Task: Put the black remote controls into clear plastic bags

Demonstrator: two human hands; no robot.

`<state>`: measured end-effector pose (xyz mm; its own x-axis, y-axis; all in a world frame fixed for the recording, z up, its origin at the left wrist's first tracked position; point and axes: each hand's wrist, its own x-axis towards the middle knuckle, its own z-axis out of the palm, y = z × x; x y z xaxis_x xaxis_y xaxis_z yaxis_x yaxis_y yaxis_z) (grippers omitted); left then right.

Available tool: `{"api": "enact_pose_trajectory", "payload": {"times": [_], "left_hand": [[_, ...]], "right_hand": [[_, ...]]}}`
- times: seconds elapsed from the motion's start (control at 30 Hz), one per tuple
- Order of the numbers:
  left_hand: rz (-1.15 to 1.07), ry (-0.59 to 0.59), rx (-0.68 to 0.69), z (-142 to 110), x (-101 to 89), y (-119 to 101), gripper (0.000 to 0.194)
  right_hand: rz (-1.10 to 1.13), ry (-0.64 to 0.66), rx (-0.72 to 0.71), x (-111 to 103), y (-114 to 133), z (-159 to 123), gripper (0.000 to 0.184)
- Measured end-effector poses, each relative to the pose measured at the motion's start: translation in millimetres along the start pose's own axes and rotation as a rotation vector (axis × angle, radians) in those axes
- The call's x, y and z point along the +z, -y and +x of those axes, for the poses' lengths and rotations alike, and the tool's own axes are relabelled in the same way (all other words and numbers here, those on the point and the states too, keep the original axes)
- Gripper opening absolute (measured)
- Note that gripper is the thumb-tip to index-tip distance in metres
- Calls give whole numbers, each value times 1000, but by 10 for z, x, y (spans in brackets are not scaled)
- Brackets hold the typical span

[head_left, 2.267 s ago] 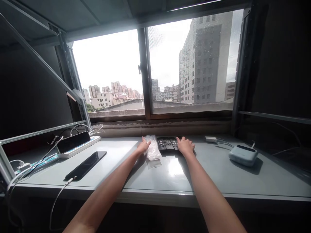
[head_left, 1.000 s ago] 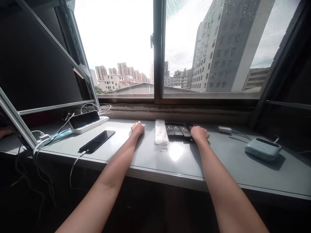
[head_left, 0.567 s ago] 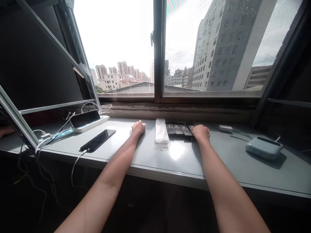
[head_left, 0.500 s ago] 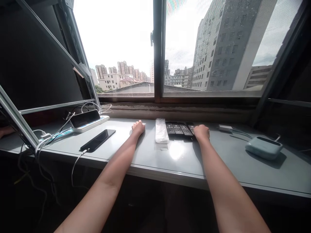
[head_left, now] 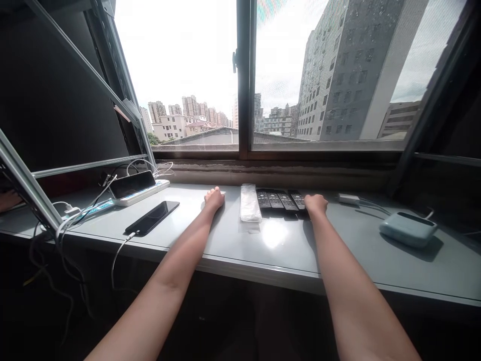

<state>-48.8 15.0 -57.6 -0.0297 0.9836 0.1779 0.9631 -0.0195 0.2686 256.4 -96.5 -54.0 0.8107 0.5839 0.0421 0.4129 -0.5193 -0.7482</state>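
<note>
My left hand (head_left: 215, 197) rests on the desk with its fingers curled into a loose fist, nothing visible in it. A stack of clear plastic sleeves (head_left: 250, 203) lies to its right. Beside the sleeves, several black remote controls (head_left: 276, 200) are lined up side by side, buttons upward. At the right end of this row my right hand (head_left: 316, 204) is closed in a fist on the desk, against or very close to the edge of the last remote; whether it touches cannot be made out.
On the left lie a black phone (head_left: 152, 218) with a white cable and another phone (head_left: 133, 184) leaning on a white power strip (head_left: 143, 194). To the right are a white adapter (head_left: 348, 199) and a blue-grey box-shaped device (head_left: 408, 229). A metal shelf frame (head_left: 28, 183) stands left. Another person's hand (head_left: 9, 199) shows at far left.
My right hand has shifted slightly right, uncovering more of the rightmost remote control. My left hand stays in place.
</note>
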Motion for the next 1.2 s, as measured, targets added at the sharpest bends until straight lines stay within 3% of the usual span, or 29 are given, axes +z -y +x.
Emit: {"api": "enact_pose_trajectory", "payload": {"times": [0.8, 1.03, 1.2], "left_hand": [[-12, 17, 22, -35, -42, -51, 36], [-92, 64, 222, -67, -49, -214, 56], [-124, 126, 317, -64, -7, -244, 34]], "right_hand": [[13, 1, -33, 46, -27, 65, 34], [27, -11, -44, 58, -42, 97, 31], [25, -4, -54, 45, -35, 67, 32]]}}
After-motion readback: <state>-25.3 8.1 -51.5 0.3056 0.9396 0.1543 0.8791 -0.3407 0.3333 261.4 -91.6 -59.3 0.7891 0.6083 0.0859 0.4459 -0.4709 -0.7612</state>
